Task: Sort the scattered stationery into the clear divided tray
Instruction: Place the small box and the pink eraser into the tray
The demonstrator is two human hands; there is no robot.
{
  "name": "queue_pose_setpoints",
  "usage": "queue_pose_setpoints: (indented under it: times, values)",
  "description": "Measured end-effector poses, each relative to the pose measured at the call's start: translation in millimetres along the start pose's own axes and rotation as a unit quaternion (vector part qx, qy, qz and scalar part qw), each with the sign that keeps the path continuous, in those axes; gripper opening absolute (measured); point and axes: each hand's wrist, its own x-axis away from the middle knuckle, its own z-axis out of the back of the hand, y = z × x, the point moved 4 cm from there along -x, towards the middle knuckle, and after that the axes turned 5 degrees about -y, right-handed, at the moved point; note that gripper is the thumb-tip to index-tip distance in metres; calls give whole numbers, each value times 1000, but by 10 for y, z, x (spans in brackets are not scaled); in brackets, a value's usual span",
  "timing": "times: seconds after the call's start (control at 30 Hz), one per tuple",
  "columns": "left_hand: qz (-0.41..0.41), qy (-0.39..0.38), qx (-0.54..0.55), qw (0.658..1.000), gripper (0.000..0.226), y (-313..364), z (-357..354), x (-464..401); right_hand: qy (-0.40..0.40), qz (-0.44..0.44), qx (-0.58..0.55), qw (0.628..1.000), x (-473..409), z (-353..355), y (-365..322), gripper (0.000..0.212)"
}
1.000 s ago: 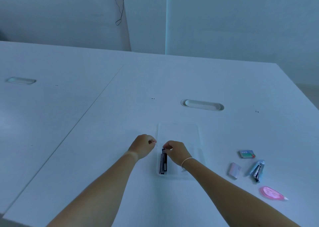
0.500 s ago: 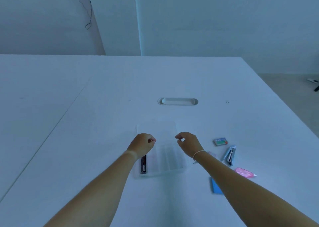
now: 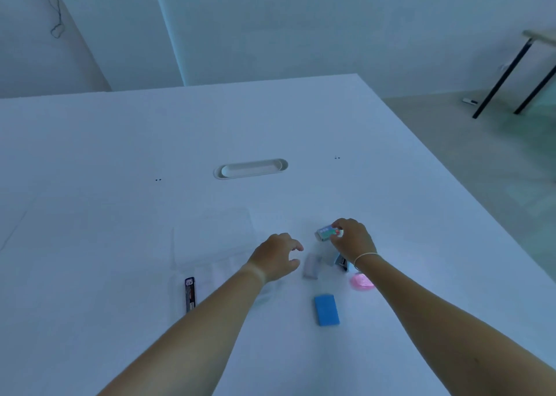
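Observation:
The clear divided tray (image 3: 210,245) lies on the white table, its open lid beyond it; a black lead case (image 3: 190,294) rests in its left compartment. My right hand (image 3: 352,239) has its fingers closed on a small green-and-blue box (image 3: 326,233), just above the table. My left hand (image 3: 278,255) hovers with fingers apart and empty, right of the tray. A pale pink eraser (image 3: 312,265) lies between my hands. A blue stapler (image 3: 340,260) is partly hidden under my right wrist. A pink correction tape (image 3: 361,282) and a blue block (image 3: 326,309) lie nearer me.
A white oval cable grommet (image 3: 250,168) is set in the table beyond the tray. The table's right edge runs diagonally, with floor beyond it. Black table legs (image 3: 499,79) stand at the far right.
The view swung right. My right hand left the tray and closed on the small green-and-blue box. My left hand moved right of the tray and opened. The lead case stays in the tray.

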Motion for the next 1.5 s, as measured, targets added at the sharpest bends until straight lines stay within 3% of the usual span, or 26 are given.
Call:
queue_pose_setpoints:
  times: [0.27, 0.4, 0.8, 1.03, 1.23, 1.5]
  values:
    - [-57, -63, -172, 981, 72, 124, -271, -266, -34, 8, 99, 994, -216, -114, 107, 42]
    - [-58, -66, -198, 976, 74, 90, -300, -337, -22, 19, 136, 990, -318, -192, 91, 46]
    - [-48, -41, -161, 985, 59, -30, -284, -376, -3, 46, 124, 991, -382, -172, 64, 35]
    - [-3, 35, -91, 995, 56, -311, 71, -55, 1, 98, 80, 992, -338, -138, -281, 35]
    - [74, 80, -60, 992, 59, -836, 382, 565, -42, 181, 50, 981, -116, -424, -908, 35]
    - [138, 71, -23, 988, 58, -1281, 356, 1206, -120, 269, 33, 955, 236, -977, -1536, 38]
